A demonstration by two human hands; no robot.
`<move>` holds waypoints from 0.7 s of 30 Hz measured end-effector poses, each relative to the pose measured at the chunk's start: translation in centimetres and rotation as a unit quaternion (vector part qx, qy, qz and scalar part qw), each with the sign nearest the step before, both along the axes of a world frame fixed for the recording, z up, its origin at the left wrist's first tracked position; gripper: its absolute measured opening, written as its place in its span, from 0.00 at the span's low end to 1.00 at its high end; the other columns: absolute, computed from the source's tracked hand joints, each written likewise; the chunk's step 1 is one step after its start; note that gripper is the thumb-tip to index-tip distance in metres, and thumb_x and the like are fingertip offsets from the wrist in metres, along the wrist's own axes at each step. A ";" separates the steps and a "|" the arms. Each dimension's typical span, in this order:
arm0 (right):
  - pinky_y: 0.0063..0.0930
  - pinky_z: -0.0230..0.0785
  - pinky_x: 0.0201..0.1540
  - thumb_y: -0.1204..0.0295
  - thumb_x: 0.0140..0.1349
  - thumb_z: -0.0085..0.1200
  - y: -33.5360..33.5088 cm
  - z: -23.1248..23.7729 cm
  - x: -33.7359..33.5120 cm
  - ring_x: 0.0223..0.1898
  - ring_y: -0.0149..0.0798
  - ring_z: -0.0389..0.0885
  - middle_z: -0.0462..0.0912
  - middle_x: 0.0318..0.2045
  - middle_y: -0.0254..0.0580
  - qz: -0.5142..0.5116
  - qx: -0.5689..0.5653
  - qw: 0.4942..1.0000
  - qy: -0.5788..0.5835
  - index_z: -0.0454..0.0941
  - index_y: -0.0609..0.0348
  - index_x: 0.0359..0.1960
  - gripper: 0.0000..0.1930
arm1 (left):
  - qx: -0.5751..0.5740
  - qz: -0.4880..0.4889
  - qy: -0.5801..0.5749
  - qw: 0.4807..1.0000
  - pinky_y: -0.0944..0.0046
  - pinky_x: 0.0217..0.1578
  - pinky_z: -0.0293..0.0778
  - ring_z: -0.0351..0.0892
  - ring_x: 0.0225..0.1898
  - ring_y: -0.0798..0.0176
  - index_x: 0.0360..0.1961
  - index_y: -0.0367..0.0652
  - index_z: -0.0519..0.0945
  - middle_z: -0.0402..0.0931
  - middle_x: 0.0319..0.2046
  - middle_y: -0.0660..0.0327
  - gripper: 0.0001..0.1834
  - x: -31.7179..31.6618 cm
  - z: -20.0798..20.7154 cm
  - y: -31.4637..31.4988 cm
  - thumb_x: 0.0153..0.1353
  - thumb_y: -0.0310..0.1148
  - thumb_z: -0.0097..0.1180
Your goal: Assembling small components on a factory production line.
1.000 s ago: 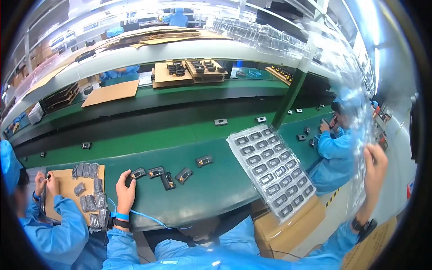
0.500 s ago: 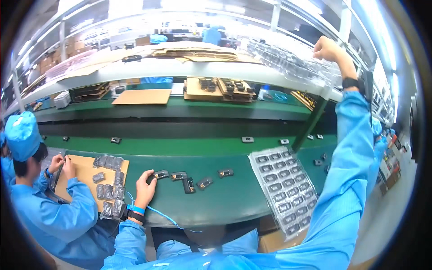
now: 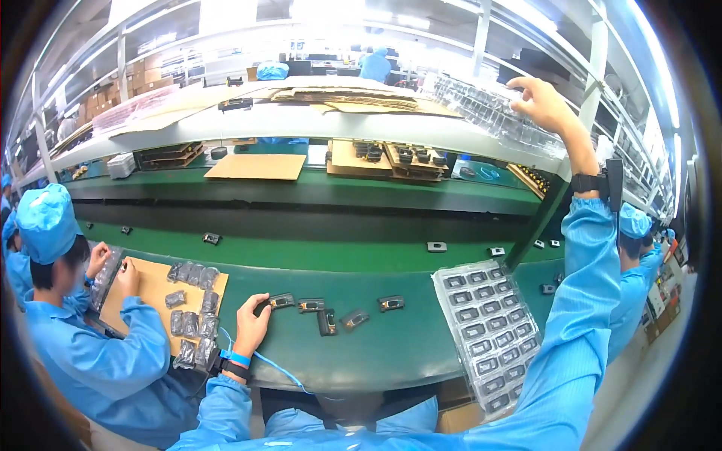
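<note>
My left hand (image 3: 252, 325) is low over the green bench, its thumb and forefinger closed at the near end of a small black rectangular device (image 3: 281, 301). More such devices lie to its right: one flat beside it (image 3: 310, 305), one turned upright (image 3: 327, 323), a greyer one set at a slant (image 3: 355, 319) and another farther right (image 3: 391, 303). My right hand (image 3: 547, 105) is raised at the upper right, fingers apart and nothing in them, above a pile of clear plastic trays (image 3: 489, 113) on the shelf. A clear tray of dark parts (image 3: 481, 331) lies below my right arm.
At left, a co-worker in blue (image 3: 98, 346) works by a cardboard sheet (image 3: 154, 301) with bagged parts. Behind the bench runs a green belt (image 3: 323, 252) with scattered parts. A shelf rail (image 3: 301, 124) crosses above; a post (image 3: 538, 222) stands right. A blue cord (image 3: 282, 366) trails from my left wrist.
The fingers of my right hand have spread from a closed curl, still above the plastic trays. My left hand stays at the same device. The whole view has shifted slightly.
</note>
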State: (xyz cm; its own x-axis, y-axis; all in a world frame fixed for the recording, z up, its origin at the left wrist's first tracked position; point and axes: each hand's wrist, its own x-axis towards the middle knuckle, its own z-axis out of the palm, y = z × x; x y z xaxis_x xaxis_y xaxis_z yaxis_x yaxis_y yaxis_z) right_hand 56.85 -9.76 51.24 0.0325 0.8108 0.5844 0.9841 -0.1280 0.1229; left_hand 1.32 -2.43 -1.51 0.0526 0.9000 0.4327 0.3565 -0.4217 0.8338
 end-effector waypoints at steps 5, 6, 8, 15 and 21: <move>0.44 0.71 0.53 0.68 0.64 0.66 2.8 -0.1 3.1 0.47 0.48 0.79 0.82 0.43 0.44 0.077 0.155 0.979 -0.107 0.84 0.50 0.51 0.14 | -0.008 -0.006 -0.001 1.000 0.61 0.57 0.78 0.86 0.52 0.59 0.52 0.31 0.84 0.88 0.48 0.51 0.16 0.3 0.3 0.0 0.62 0.22 0.61; 0.46 0.71 0.53 0.67 0.64 0.66 3.1 0.2 2.7 0.49 0.49 0.79 0.82 0.43 0.45 0.072 0.175 0.975 -0.119 0.84 0.50 0.49 0.13 | -0.014 -0.002 0.005 1.000 0.61 0.57 0.78 0.86 0.52 0.59 0.52 0.31 0.84 0.88 0.48 0.51 0.16 0.2 0.6 -0.3 0.62 0.22 0.61; 0.46 0.71 0.50 0.69 0.65 0.65 3.6 0.8 1.9 0.46 0.51 0.80 0.81 0.39 0.44 0.090 0.225 0.960 -0.138 0.84 0.50 0.46 0.09 | -0.019 0.002 0.010 1.000 0.61 0.57 0.78 0.86 0.52 0.59 0.52 0.32 0.84 0.88 0.48 0.52 0.16 0.2 0.6 -0.3 0.62 0.22 0.61; 0.42 0.74 0.47 0.71 0.61 0.67 6.3 0.1 -4.8 0.40 0.48 0.81 0.80 0.32 0.40 0.167 0.437 0.850 -0.243 0.87 0.50 0.41 0.07 | 0.006 0.001 0.004 1.000 0.58 0.56 0.80 0.88 0.52 0.53 0.51 0.34 0.85 0.88 0.47 0.49 0.16 0.1 0.2 -0.4 0.62 0.23 0.62; 0.40 0.76 0.49 0.72 0.63 0.64 9.8 -4.6 -12.1 0.44 0.48 0.83 0.85 0.38 0.43 0.200 0.355 0.884 -0.227 0.88 0.49 0.46 0.10 | -0.004 -0.005 -0.004 1.000 0.58 0.57 0.79 0.88 0.52 0.52 0.51 0.33 0.85 0.88 0.48 0.49 0.16 -0.2 -0.3 -0.2 0.62 0.24 0.62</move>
State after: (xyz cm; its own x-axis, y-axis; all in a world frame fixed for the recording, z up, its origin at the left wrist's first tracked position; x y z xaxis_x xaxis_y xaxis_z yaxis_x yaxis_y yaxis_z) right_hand 44.75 0.00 46.61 -0.5430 0.1271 0.8301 0.8379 0.0161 0.5457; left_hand 1.14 -2.62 -1.77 0.0582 0.9030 0.4257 0.3446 -0.4183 0.8404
